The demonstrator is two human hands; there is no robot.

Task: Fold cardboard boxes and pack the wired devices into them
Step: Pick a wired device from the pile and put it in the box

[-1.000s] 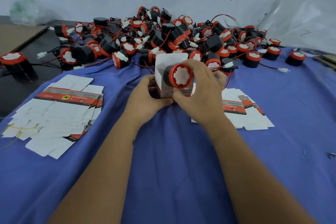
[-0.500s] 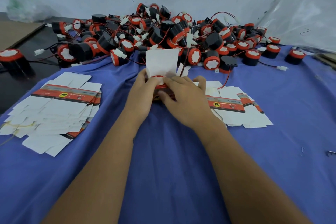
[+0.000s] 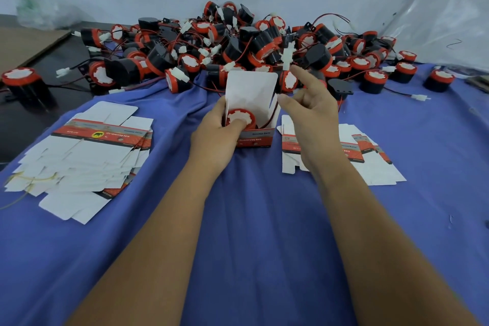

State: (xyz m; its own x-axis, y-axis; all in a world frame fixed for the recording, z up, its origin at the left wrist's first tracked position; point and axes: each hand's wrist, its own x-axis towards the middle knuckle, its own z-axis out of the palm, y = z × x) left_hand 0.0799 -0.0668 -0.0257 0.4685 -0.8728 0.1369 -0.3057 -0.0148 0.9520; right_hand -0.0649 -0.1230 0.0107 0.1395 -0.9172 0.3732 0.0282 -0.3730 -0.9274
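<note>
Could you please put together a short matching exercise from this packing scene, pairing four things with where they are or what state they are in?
Things:
1. device
2. left hand
3. right hand
4. stack of flat boxes

States:
A. lifted beside the box, forefinger stretched towards the pile of devices
B. lying unfolded on the blue cloth at the left
C. seated in the open box, red and white face up
D. grips the box, thumb on the device

Pairs: 1-C, 2-D, 3-A, 4-B
</note>
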